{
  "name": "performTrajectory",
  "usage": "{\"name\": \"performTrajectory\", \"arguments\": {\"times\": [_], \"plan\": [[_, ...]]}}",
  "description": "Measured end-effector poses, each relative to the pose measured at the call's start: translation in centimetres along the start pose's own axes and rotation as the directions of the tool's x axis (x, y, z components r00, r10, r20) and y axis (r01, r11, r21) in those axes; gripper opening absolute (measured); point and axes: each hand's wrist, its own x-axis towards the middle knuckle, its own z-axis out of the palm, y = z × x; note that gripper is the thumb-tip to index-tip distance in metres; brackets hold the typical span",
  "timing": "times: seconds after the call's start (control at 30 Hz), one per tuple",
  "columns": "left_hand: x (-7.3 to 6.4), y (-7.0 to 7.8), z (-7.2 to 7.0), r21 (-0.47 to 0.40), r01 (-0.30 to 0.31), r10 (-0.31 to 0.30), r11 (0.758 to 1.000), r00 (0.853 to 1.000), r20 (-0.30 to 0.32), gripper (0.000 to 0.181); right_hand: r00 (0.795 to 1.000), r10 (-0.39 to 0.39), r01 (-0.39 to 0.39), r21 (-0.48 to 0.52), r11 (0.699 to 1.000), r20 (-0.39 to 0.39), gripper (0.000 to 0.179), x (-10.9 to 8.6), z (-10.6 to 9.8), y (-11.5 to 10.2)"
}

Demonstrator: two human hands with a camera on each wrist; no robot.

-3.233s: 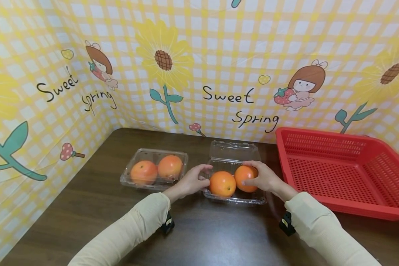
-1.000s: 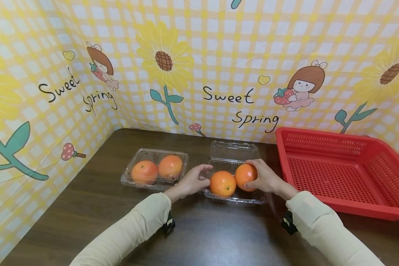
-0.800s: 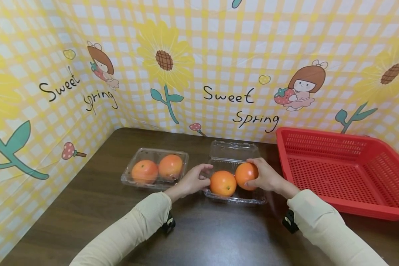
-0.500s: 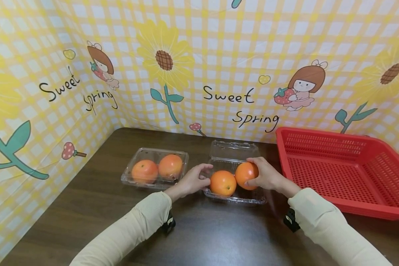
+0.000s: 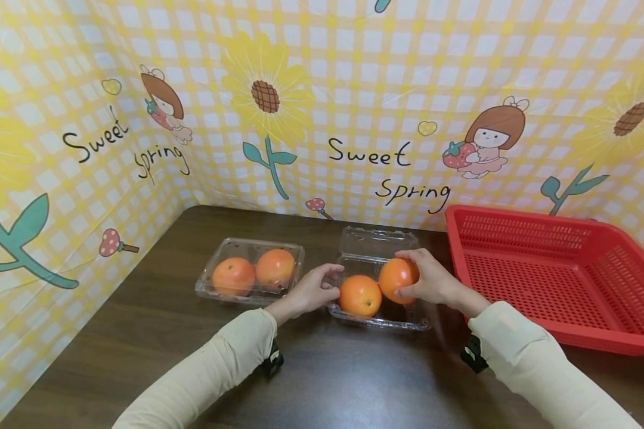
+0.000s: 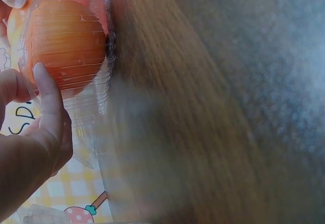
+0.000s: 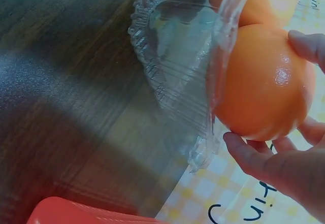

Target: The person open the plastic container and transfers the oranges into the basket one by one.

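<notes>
My right hand (image 5: 432, 280) holds an orange (image 5: 397, 279) between thumb and curled fingers, at the right side of an open clear plastic clamshell box (image 5: 378, 323). In the right wrist view that orange (image 7: 264, 84) sits at the box's rim, against the other orange. This second orange (image 5: 361, 297) lies in the left half of the box. My left hand (image 5: 312, 290) pinches the box's left rim; in the left wrist view the thumb and index finger (image 6: 48, 89) straddle its wall. The box's lid (image 5: 378, 241) stands folded back behind it.
A second clear box (image 5: 209, 292), its lid down, holds two oranges to the left. A large red perforated basket (image 5: 536, 330) stands on the right. Behind the dark wooden table (image 5: 322, 381) hangs a yellow checked cloth (image 5: 365, 89).
My right hand and the orange in it have risen slightly, the orange moving a little up and back within the box. The left hand and the second orange have stayed put.
</notes>
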Motion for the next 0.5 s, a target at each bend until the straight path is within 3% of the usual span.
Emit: {"name": "performTrajectory", "arguments": {"times": [0.1, 0.2, 0.5], "plan": [[-0.8, 1.4, 0.0, 0.005, 0.004, -0.004, 1.000, 1.000, 0.003, 0.048, 1.000, -0.005, 0.005, -0.004, 1.000, -0.003, 0.067, -0.1, -0.1, -0.1], [-0.8, 1.3, 0.0, 0.007, 0.000, 0.000, 1.000, 1.000, 0.004, 0.048, 1.000, -0.017, 0.017, -0.012, 1.000, -0.002, 0.067, -0.3, -0.4, -0.3], [0.8, -1.5, 0.2, -0.018, -0.035, 0.035, 0.999, 0.999, 0.000, 0.051, 0.998, -0.055, 0.055, 0.018, 0.998, 0.023, 0.065, -0.9, -1.9, -1.3]]}}
